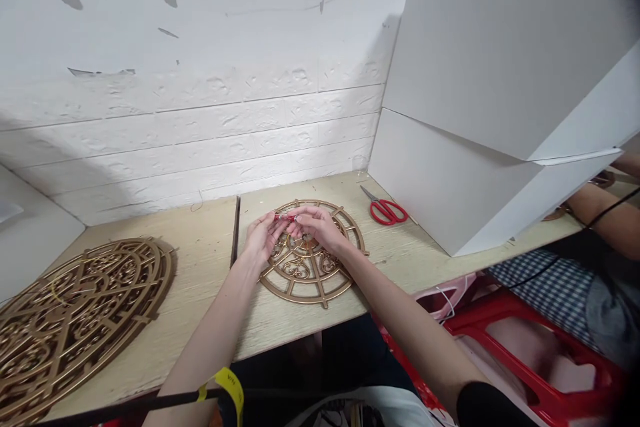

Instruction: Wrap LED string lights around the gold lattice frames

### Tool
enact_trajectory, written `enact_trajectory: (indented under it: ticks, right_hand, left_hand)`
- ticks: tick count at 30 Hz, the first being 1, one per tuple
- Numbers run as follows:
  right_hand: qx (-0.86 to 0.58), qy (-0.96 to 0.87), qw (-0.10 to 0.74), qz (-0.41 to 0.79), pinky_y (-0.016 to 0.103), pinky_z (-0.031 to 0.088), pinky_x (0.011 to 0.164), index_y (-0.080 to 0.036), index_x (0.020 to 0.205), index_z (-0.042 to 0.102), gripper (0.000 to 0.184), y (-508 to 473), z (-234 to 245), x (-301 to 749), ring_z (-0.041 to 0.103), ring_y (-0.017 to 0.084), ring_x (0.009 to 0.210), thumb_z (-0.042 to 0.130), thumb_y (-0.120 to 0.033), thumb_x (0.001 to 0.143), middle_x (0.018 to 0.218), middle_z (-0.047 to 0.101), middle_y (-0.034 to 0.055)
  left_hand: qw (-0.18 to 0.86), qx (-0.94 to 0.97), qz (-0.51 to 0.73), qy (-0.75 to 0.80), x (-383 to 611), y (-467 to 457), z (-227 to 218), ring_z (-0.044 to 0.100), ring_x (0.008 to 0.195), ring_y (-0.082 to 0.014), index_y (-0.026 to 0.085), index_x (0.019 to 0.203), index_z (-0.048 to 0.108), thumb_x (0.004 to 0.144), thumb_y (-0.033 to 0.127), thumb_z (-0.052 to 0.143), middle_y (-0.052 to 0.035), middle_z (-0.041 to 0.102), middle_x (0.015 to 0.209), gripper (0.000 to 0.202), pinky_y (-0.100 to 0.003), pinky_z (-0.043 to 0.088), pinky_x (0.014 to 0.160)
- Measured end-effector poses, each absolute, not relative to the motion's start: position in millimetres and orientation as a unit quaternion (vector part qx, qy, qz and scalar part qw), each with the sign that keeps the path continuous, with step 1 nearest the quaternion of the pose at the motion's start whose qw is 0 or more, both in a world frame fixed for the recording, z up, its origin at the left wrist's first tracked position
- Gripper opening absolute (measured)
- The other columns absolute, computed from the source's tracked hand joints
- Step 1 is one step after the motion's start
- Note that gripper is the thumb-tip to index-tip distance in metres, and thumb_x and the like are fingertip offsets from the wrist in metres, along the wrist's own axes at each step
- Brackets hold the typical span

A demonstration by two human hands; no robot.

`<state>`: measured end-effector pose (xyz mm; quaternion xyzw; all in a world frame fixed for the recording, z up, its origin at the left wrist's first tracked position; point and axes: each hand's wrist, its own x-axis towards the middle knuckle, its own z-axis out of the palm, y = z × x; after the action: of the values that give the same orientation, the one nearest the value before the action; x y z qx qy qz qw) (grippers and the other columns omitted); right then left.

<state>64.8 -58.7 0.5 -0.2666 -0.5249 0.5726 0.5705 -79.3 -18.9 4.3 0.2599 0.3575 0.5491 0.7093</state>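
Note:
Both hands meet above a round gold ornamental frame (pixel 320 290) with ring-and-spoke scrollwork, lying flat on the wooden table. My left hand (pixel 262 235) has its fingers closed on one end of a small red piece (pixel 285 217). On the other end of that piece, my right hand (pixel 320 227) is pinched shut. The piece looks red with a paler middle; its exact kind is too small to make out. Fingers cover part of the frame's upper half. To the right lie red-handled scissors (pixel 386 211), touched by neither hand.
A stack of similar gold frames (pixel 85 307) fills the table's left side. White boards (pixel 450 147) stand upright at the right, against the white wall (pixel 210 107). Beyond them another person's arm (pixel 605 210) shows. Red plastic stools (pixel 525 333) stand below the table edge.

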Motion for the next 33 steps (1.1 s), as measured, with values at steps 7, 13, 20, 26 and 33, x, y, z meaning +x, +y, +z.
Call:
enact_trajectory:
  ticks: [7, 13, 20, 26, 33]
  right_hand:
    - [-0.264, -0.523, 0.568, 0.578, 0.025, 0.046, 0.059, -0.016, 0.090, 0.068, 0.019, -59.6, 2.6, 64.4, 0.063, 0.015, 0.063, 0.066, -0.028, 0.075, 0.071, 0.069, 0.0043]
    - [-0.264, -0.518, 0.568, 0.582, 0.024, 0.045, 0.057, -0.015, 0.091, 0.068, 0.022, -58.9, 1.6, 64.5, 0.063, 0.014, 0.062, 0.067, -0.029, 0.074, 0.072, 0.070, 0.0050]
    - [-0.263, -0.517, 0.567, 0.585, 0.025, 0.047, 0.059, -0.016, 0.092, 0.069, 0.021, -57.3, 0.4, 65.1, 0.063, 0.015, 0.063, 0.066, -0.029, 0.075, 0.071, 0.069, 0.0039]
    - [-0.266, -0.514, 0.569, 0.584, 0.027, 0.048, 0.061, -0.017, 0.090, 0.069, 0.021, -56.7, 1.1, 64.0, 0.062, 0.015, 0.062, 0.068, -0.030, 0.073, 0.070, 0.068, 0.0033]
    - [-0.260, -0.531, 0.564, 0.577, 0.025, 0.047, 0.059, -0.017, 0.092, 0.068, 0.023, -56.3, -0.1, 63.8, 0.062, 0.014, 0.063, 0.069, -0.032, 0.075, 0.072, 0.069, 0.0035]
  left_hand:
    - [0.710, 0.246, 0.561, 0.347, -79.9, -20.9, 4.4, 0.066, 0.064, -0.0143, 0.009, 0.070, 0.061, 0.081, 0.004, 0.054, -0.0091, 0.067, 0.067, 0.013, -0.027, 0.054, 0.075]
    - [0.703, 0.243, 0.562, 0.362, -77.9, -23.0, 8.8, 0.066, 0.063, -0.0142, 0.009, 0.070, 0.060, 0.081, 0.002, 0.053, -0.0090, 0.067, 0.065, 0.015, -0.025, 0.055, 0.072]
    - [0.705, 0.233, 0.566, 0.358, -76.7, -22.6, 8.0, 0.066, 0.062, -0.0139, 0.009, 0.070, 0.060, 0.080, 0.001, 0.054, -0.0091, 0.066, 0.065, 0.014, -0.025, 0.055, 0.071]
    - [0.702, 0.234, 0.568, 0.359, -77.4, -20.8, 5.6, 0.065, 0.062, -0.0137, 0.009, 0.071, 0.060, 0.079, 0.002, 0.055, -0.0091, 0.067, 0.066, 0.012, -0.027, 0.055, 0.074]
    - [0.702, 0.257, 0.556, 0.362, -78.7, -20.8, 6.6, 0.066, 0.064, -0.0137, 0.010, 0.070, 0.059, 0.081, 0.003, 0.053, -0.0087, 0.067, 0.067, 0.015, -0.027, 0.055, 0.075]
